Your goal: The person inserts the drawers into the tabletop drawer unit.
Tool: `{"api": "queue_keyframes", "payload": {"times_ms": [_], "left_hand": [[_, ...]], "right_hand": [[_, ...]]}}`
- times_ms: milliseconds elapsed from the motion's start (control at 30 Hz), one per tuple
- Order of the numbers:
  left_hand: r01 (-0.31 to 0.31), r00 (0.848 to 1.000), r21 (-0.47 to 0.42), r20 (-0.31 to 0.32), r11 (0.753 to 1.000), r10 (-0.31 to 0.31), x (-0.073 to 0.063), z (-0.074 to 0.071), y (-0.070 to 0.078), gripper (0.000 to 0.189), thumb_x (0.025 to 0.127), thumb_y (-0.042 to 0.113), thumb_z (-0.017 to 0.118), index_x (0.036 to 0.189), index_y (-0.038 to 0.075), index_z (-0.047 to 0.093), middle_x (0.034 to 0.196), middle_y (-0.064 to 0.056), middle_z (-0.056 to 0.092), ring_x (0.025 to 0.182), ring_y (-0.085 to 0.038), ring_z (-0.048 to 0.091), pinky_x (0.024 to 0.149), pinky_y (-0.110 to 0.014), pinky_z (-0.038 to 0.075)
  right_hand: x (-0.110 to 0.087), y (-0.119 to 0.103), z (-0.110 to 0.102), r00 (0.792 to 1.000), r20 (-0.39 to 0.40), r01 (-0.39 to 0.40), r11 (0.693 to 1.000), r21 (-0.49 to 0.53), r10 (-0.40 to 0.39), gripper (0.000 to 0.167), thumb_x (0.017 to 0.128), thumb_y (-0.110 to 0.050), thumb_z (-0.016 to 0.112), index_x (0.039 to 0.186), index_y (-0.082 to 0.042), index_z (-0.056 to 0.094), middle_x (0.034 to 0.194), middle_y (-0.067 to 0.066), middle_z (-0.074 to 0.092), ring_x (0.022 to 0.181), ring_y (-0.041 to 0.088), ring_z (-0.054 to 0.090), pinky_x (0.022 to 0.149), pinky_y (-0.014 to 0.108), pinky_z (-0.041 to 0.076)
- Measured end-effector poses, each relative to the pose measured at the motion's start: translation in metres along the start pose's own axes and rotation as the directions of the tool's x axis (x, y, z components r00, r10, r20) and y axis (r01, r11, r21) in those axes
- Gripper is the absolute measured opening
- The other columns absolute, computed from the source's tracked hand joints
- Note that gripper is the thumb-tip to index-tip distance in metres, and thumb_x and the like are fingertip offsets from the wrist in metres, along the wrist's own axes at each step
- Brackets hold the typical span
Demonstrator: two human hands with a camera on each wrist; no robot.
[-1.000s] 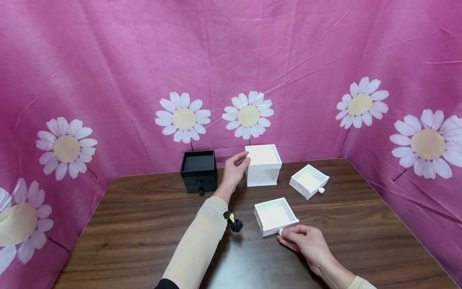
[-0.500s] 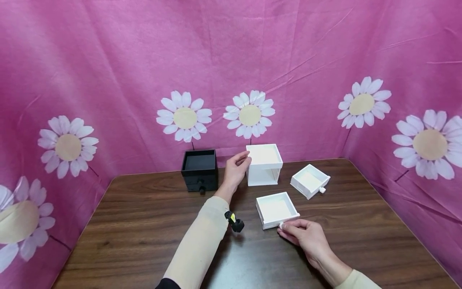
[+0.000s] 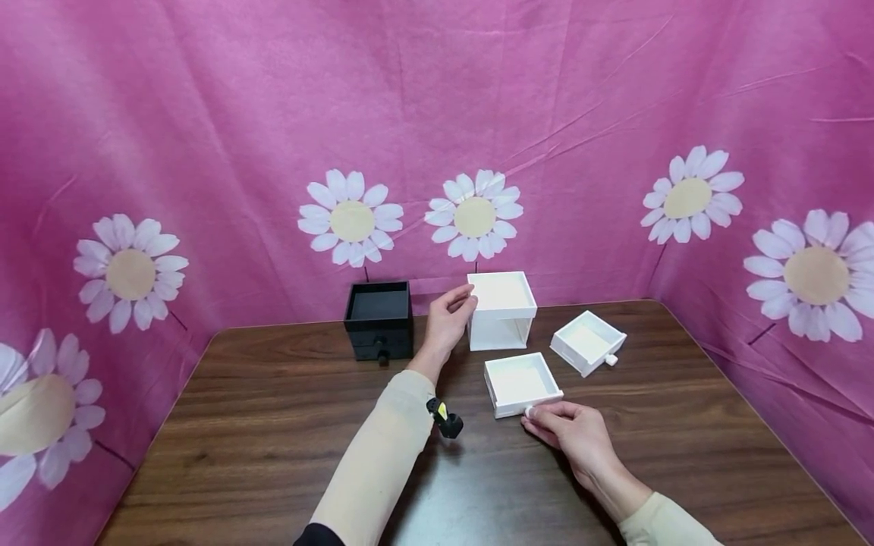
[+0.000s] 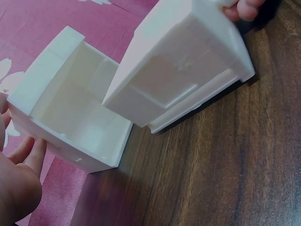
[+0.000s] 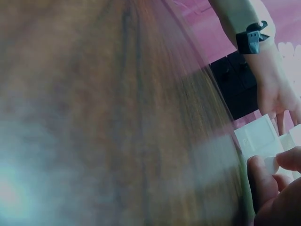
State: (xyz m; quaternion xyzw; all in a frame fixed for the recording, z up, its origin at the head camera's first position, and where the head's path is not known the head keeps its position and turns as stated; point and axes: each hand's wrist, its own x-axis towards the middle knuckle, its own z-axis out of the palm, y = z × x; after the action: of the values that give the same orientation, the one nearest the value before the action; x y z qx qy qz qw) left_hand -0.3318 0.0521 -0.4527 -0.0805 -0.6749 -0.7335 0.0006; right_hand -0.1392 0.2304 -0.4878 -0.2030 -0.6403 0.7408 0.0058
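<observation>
A white cabinet (image 3: 501, 294) with an open front stands at the back of the table. My left hand (image 3: 445, 324) touches its left side near the top, and in the left wrist view the fingers (image 4: 35, 155) lie against the cabinet wall (image 4: 66, 151). In front of it is a white drawer (image 3: 523, 377), tilted a little in the left wrist view. My right hand (image 3: 576, 441) pinches the drawer's round white knob (image 5: 271, 165) between thumb and finger. Whether the drawer's underside touches the table cannot be told.
A second white drawer (image 3: 587, 340) with a knob lies angled to the right of the cabinet. To the left stands a black drawer cabinet (image 3: 378, 330). Pink cloth (image 3: 580, 98) printed with daisies hangs behind the wooden table (image 3: 273, 425) and along its sides.
My right hand has moved the white drawer away from me, toward the cabinet's open front. My left hand has stayed at the cabinet's side.
</observation>
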Motion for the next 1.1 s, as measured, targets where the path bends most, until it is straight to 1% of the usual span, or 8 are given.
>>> {"api": "queue_keyframes", "payload": {"times_ms": [133, 233, 467, 733, 867, 967, 1100], "left_hand": [[0.012, 1.0, 0.004, 0.0, 1.0, -0.012, -0.001, 0.001, -0.001, 0.034, 0.103, 0.011, 0.072, 0.137, 0.005, 0.074, 0.139, -0.019, 0.071, 0.129, -0.031, 0.069, 0.11, -0.033, 0.06], [0.018, 1.0, 0.004, -0.003, 1.0, -0.018, -0.002, 0.0, -0.001, 0.034, 0.103, 0.011, 0.072, 0.136, 0.005, 0.074, 0.139, -0.019, 0.071, 0.129, -0.031, 0.069, 0.11, -0.034, 0.06], [0.006, 1.0, -0.001, -0.012, 1.0, -0.006, -0.001, -0.001, -0.002, 0.034, 0.103, 0.011, 0.072, 0.136, 0.005, 0.074, 0.138, -0.019, 0.071, 0.129, -0.031, 0.07, 0.108, -0.033, 0.061], [0.001, 1.0, -0.004, -0.004, 1.0, -0.001, 0.0, 0.0, -0.002, 0.034, 0.104, 0.011, 0.071, 0.137, 0.004, 0.074, 0.139, -0.019, 0.071, 0.129, -0.03, 0.07, 0.107, -0.031, 0.061], [0.0, 1.0, 0.0, 0.0, 1.0, 0.0, -0.001, 0.0, 0.0, 0.035, 0.104, 0.012, 0.071, 0.138, 0.005, 0.073, 0.14, -0.019, 0.07, 0.13, -0.03, 0.069, 0.108, -0.031, 0.061], [-0.004, 1.0, 0.002, 0.001, 1.0, 0.004, -0.001, 0.0, 0.0, 0.035, 0.104, 0.012, 0.071, 0.138, 0.005, 0.073, 0.14, -0.019, 0.07, 0.13, -0.031, 0.069, 0.108, -0.032, 0.061], [-0.004, 1.0, 0.004, 0.003, 1.0, 0.004, -0.001, 0.0, -0.001, 0.035, 0.105, 0.011, 0.07, 0.139, 0.005, 0.073, 0.14, -0.019, 0.07, 0.131, -0.031, 0.069, 0.109, -0.032, 0.06]], "right_hand": [[0.006, 0.001, 0.002, 1.0, -0.004, -0.003, 1.0, 0.012, 0.003, 0.013, 0.097, 0.014, 0.067, 0.107, 0.021, 0.069, 0.092, 0.011, 0.075, 0.084, 0.017, 0.081, 0.087, 0.031, 0.068], [0.01, 0.0, 0.004, 1.0, 0.003, 0.005, 1.0, 0.022, -0.005, 0.012, 0.097, 0.015, 0.066, 0.106, 0.022, 0.069, 0.093, 0.011, 0.073, 0.084, 0.018, 0.081, 0.087, 0.032, 0.068], [0.019, -0.003, 0.008, 1.0, 0.022, 0.015, 1.0, 0.017, -0.015, 0.014, 0.097, 0.015, 0.066, 0.109, 0.023, 0.068, 0.095, 0.01, 0.071, 0.085, 0.016, 0.081, 0.088, 0.031, 0.068], [0.029, -0.003, 0.016, 0.999, 0.014, 0.034, 0.999, 0.036, -0.035, 0.017, 0.097, 0.015, 0.067, 0.112, 0.024, 0.066, 0.094, 0.009, 0.071, 0.083, 0.016, 0.081, 0.087, 0.031, 0.068], [0.032, -0.004, 0.018, 0.999, 0.009, 0.035, 0.999, 0.04, -0.036, 0.012, 0.096, 0.016, 0.067, 0.106, 0.021, 0.07, 0.094, 0.009, 0.071, 0.083, 0.016, 0.08, 0.087, 0.032, 0.068], [0.034, -0.005, 0.019, 0.999, 0.009, 0.033, 0.998, 0.05, -0.033, 0.007, 0.096, 0.015, 0.069, 0.1, 0.016, 0.074, 0.094, 0.008, 0.071, 0.082, 0.016, 0.081, 0.087, 0.032, 0.068], [0.037, -0.005, 0.02, 0.999, 0.011, 0.032, 0.998, 0.063, -0.032, 0.009, 0.096, 0.015, 0.068, 0.095, 0.011, 0.076, 0.092, 0.006, 0.071, 0.082, 0.015, 0.081, 0.086, 0.031, 0.068]]}}
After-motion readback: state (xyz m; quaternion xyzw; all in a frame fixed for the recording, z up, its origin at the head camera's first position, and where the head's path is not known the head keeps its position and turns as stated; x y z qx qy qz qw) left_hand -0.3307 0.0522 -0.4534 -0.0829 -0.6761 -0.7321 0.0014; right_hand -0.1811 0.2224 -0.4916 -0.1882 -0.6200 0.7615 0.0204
